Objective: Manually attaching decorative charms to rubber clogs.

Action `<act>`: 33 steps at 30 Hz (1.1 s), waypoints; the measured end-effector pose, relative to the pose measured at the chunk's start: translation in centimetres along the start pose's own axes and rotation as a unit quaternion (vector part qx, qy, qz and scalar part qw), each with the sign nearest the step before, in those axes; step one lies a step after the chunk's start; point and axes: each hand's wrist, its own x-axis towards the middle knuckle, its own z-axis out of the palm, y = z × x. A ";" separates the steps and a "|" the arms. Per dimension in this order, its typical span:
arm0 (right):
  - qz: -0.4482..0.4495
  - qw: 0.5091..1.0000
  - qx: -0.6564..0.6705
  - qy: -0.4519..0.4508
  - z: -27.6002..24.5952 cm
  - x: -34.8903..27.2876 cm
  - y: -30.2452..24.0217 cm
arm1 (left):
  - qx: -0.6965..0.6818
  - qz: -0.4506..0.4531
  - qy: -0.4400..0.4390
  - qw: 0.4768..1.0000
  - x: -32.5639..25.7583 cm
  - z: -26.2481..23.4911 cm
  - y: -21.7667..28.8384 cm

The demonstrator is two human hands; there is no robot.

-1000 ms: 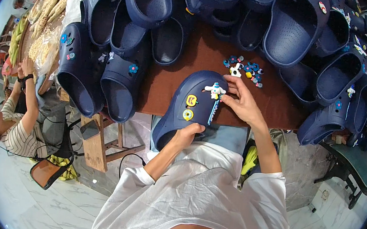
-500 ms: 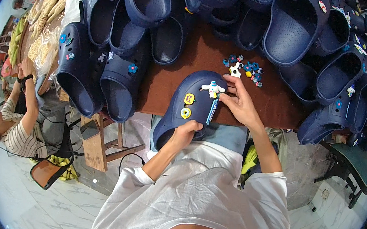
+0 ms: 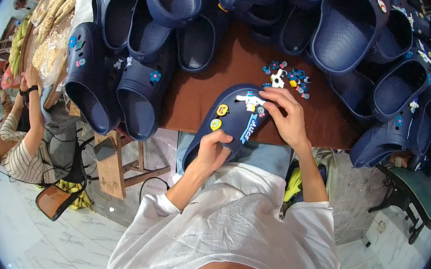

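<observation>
A navy foam clog (image 3: 230, 117) is tilted over the table's near edge, its upper turned toward me. My left hand (image 3: 214, 147) grips it by the edge of the opening, thumb on top. On its upper sit a white long-eared character charm (image 3: 250, 101), two yellow round charms (image 3: 219, 116) and a blue ribbon-shaped charm (image 3: 249, 128). A small swirl charm (image 3: 261, 110) shows beside the white one. My right hand (image 3: 284, 116) has thumb and fingers closed at the white charm's right side, by the clog's toe. Its fingers partly cover that spot.
Loose charms (image 3: 293, 79) lie in a small pile on the brown tabletop (image 3: 193, 100). Several navy clogs (image 3: 143, 94) stand along the left, back and right. A phone (image 3: 104, 149) rests on a wooden stool at left. Another person (image 3: 19, 149) works at the far left.
The clog has tipped, so its upper faces me more and the ribbon charm shows fully. My left hand has risen slightly. The swirl charm is now visible beside my right thumb.
</observation>
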 end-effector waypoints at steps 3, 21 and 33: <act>0.011 1.000 -0.014 0.023 0.5 -0.2 -0.3 | 0.001 -0.002 0.005 1.000 0.1 0.0 0.0; -0.025 0.997 -0.048 0.058 1.0 -1.2 -0.1 | -0.008 -0.013 0.037 0.999 0.3 -0.6 -0.3; -0.004 0.996 0.020 0.091 0.4 -2.6 0.0 | 0.172 0.021 -0.011 0.985 -0.6 -1.3 -1.1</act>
